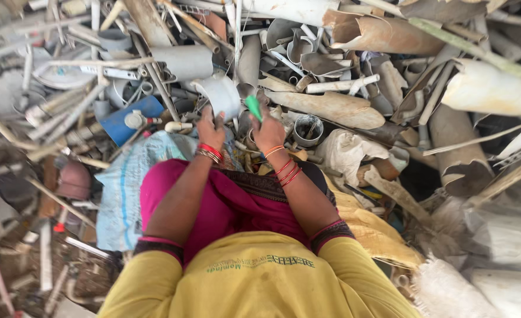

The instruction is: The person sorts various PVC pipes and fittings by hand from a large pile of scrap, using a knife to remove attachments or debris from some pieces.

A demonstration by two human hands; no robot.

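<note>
Reaching forward — right hand (268,131) grip closed around a green piece (253,108), left hand (211,128) grip unclear.

We see almost no free room: broken grey pipes (184,62) and split tubes (331,106) crowd all around, touching.

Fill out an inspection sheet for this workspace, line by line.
Surface: no bare surface; woven sacks under the heap.
Job's things: green piece in the right hand; pale scrap piece at the left hand.
Clutter: dense pile of cut grey and white plastic pipes, a blue pipe piece, a round fitting.
Grippers: both bare hands, bangles at wrists.
Cables: nothing seen.
Surroundings: white sacks at right.
</note>
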